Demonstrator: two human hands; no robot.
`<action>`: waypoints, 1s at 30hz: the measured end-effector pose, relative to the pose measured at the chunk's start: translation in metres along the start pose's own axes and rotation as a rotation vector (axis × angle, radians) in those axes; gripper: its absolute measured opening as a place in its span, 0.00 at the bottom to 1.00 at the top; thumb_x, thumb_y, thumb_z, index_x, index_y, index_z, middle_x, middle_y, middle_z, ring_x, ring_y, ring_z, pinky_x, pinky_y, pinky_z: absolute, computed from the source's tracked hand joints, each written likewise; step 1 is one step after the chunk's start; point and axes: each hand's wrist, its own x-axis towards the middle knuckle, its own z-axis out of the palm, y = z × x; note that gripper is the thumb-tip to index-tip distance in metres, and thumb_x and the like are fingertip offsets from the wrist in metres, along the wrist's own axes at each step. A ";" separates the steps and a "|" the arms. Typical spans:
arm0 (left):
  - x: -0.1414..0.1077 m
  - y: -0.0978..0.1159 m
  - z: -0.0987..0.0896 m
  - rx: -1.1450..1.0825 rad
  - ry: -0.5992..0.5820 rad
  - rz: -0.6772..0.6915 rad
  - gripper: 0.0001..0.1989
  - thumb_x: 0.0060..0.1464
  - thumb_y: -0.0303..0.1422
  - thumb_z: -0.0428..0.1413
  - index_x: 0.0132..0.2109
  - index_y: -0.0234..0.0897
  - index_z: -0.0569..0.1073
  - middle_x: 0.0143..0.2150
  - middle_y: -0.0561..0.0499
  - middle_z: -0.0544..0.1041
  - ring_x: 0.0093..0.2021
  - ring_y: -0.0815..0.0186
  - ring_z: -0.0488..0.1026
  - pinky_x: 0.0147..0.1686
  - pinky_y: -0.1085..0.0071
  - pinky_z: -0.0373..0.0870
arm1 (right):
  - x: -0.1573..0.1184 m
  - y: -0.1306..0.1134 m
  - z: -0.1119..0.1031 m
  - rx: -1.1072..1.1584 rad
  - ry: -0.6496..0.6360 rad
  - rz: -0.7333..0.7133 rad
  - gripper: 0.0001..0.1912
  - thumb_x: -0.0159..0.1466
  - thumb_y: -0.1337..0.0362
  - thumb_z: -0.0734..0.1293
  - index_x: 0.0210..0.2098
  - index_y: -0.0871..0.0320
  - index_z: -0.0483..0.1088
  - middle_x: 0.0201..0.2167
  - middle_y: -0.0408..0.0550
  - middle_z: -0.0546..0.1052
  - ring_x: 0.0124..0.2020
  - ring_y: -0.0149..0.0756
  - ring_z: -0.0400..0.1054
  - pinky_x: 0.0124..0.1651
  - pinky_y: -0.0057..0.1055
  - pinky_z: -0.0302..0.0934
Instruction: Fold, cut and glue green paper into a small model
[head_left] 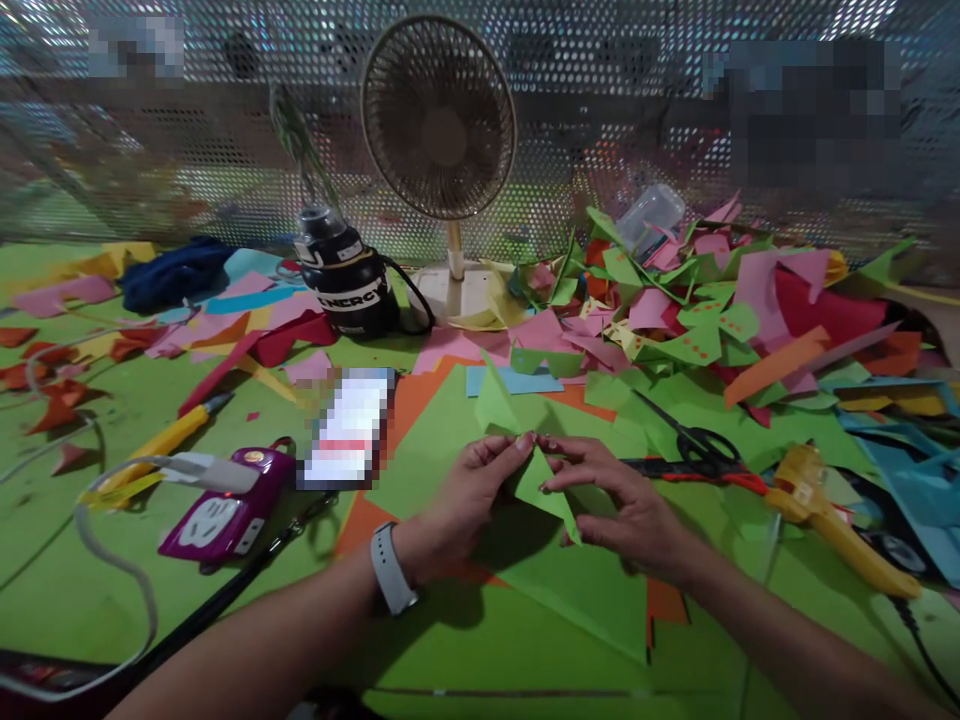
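Observation:
A folded piece of green paper [541, 484] is held between both hands above a stack of larger sheets. My left hand [480, 480] pinches its upper corner between thumb and fingers. At the paper's right edge, my right hand [626, 500] grips it with thumb and fingers. Beneath lie green paper sheets [585, 600] with orange paper [667, 602] sticking out at their edges. Another green folded paper piece [495, 400] stands just beyond my left hand. Black scissors [701, 445] rest to the right of my right hand.
A yellow glue gun [847, 530] lies at right, its cord trailing down. On the left are a phone [349, 428], a purple power bank [225, 510] with a cable, and a yellow cutter [165, 445]. A black flask [349, 285], fan [440, 120] and heaped paper scraps [705, 320] stand behind.

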 end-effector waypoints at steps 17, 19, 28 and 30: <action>-0.002 -0.012 0.001 0.178 -0.054 0.190 0.19 0.43 0.48 0.68 0.36 0.38 0.83 0.29 0.51 0.81 0.31 0.67 0.72 0.32 0.73 0.67 | 0.002 -0.003 0.008 -0.142 0.186 0.135 0.15 0.62 0.48 0.69 0.28 0.51 0.75 0.55 0.50 0.73 0.66 0.48 0.53 0.66 0.52 0.47; -0.002 -0.011 0.002 0.157 -0.050 0.193 0.17 0.44 0.47 0.68 0.34 0.37 0.83 0.29 0.51 0.80 0.32 0.67 0.72 0.33 0.73 0.67 | 0.002 -0.001 0.010 -0.086 0.209 0.192 0.16 0.62 0.47 0.69 0.28 0.52 0.75 0.55 0.51 0.73 0.66 0.47 0.53 0.66 0.51 0.47; -0.006 -0.019 -0.004 -0.082 0.044 -0.019 0.18 0.32 0.40 0.74 0.31 0.39 0.79 0.30 0.55 0.78 0.30 0.69 0.71 0.33 0.73 0.66 | 0.004 0.002 0.011 0.117 0.346 0.355 0.19 0.55 0.45 0.74 0.24 0.55 0.72 0.49 0.53 0.76 0.61 0.48 0.61 0.63 0.48 0.50; -0.006 -0.020 -0.004 -0.081 0.019 -0.039 0.18 0.31 0.40 0.74 0.30 0.39 0.79 0.29 0.55 0.78 0.30 0.70 0.70 0.34 0.73 0.66 | 0.005 0.003 0.010 0.119 0.360 0.359 0.20 0.54 0.45 0.74 0.23 0.55 0.72 0.50 0.54 0.75 0.61 0.48 0.61 0.63 0.48 0.50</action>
